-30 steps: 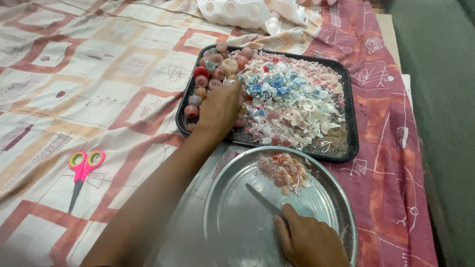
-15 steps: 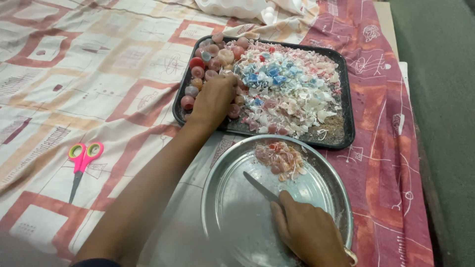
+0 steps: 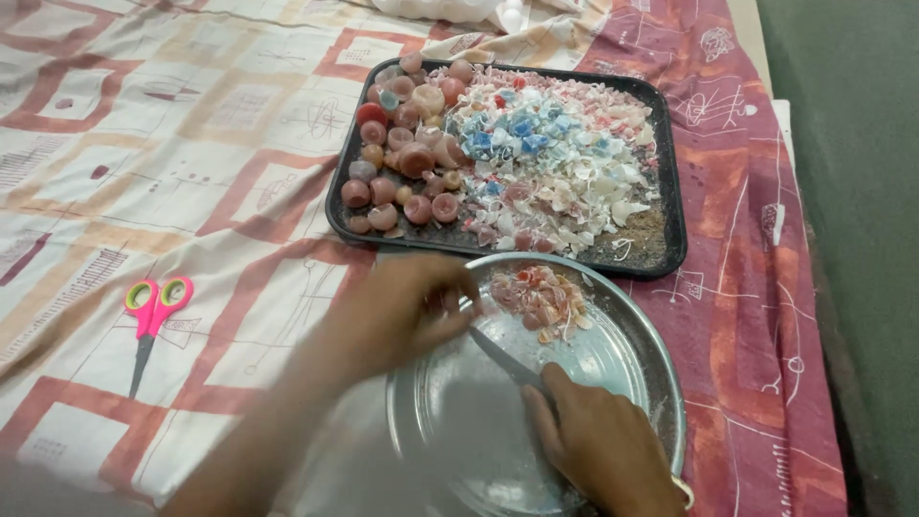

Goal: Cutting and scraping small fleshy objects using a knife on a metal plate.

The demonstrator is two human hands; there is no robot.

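The head view looks down on a table spread with a cloth [image 3: 144,144] printed in cream, tan and rust-red squares; its right part is a deeper pinkish red with thin white line drawings.

Near the front edge sits one round metal plate [image 3: 651,383], shiny, shallow and dusted with fine crumbs. At its far rim lies one small heap of pink and white shavings [image 3: 541,302], thin and flaky.

The left hand [image 3: 407,311], blurred, is over the plate's left rim with the fingers curled in close together; it seems to pinch something small, but what it is cannot be told. The right hand [image 3: 603,445] rests on the plate's near side, closed around the handle of a knife [image 3: 503,359], whose flat grey blade points up and left toward the left hand's fingertips.

Just beyond the plate lies one rectangular black tray [image 3: 675,206] with rounded corners. Its left third holds about twenty round, smooth, cup-like pieces [image 3: 412,158] in pink, red and brown. The rest is covered by a loose pile of broken white, pink and blue chips [image 3: 565,172], with brown grit in the near right corner.

Toward the cloth's left edge lies one pair of scissors [image 3: 153,311] with pink handles lined in green, closed, well apart from the plate.
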